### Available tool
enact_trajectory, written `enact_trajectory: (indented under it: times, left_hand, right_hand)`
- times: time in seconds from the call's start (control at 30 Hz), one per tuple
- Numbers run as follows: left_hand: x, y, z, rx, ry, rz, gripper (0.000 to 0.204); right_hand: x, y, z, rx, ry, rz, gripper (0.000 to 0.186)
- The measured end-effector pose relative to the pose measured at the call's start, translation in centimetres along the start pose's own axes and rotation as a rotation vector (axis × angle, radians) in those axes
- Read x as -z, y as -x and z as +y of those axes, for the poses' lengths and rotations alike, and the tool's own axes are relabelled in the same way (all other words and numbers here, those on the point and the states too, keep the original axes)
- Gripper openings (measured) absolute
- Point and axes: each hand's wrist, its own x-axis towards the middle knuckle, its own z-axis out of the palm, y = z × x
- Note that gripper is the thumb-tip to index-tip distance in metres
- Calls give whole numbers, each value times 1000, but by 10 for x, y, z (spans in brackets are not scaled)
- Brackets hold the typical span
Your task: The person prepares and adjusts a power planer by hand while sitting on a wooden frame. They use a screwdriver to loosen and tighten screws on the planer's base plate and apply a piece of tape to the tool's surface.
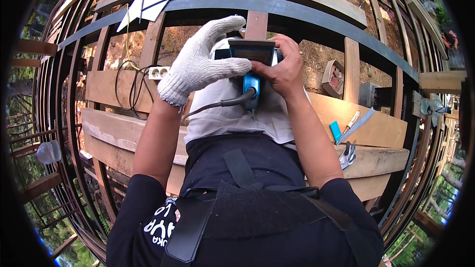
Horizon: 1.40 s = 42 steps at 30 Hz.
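Note:
A blue power tool (251,90) with a flat dark plate and a trailing black cord rests over my lap on pale cloth. My left hand (200,59), in a white knitted glove, is closed around the tool's left side, its thumb across the front and its fingers curved over the back. My bare right hand (284,64) grips the other side, thumb pressed against the tool's body. The underside of the tool and some fingertips are hidden.
Around me are wooden planks (123,89), a power strip (158,72), white sheet (138,12) with dark rods, box (332,76), turquoise item (335,130), wooden-handled tool (354,118), metal strip (361,121), spare glove (347,155) and plastic bottles (48,152). Gaps between beams show ground below.

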Motion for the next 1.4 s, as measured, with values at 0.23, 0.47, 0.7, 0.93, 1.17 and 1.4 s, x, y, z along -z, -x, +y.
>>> enact_trajectory:
  times: [0.23,0.47,0.7,0.93,1.17,1.4]
  left_hand:
    - [3,-25,-1,50,5,-94,48]
    - [3,-33,-3,118,121,-111,46]
    - [-3,-27,-3,103,12,-89,46]
    - [-9,8,26,-15,158,153,47]
    - [-58,27,102,-281,692,-142,22]
    - [-63,42,124,-353,707,-182,39]
  right_hand:
    - [-7,-16,-5,-74,-3,-48,64]
    - [-10,-19,-4,-55,1,-51,59]
    - [-7,-13,0,-17,-11,-18,60]
    - [7,24,17,96,-43,-9,91]
    - [35,56,31,110,-13,-83,102]
    - [25,61,27,-69,-174,-76,108]
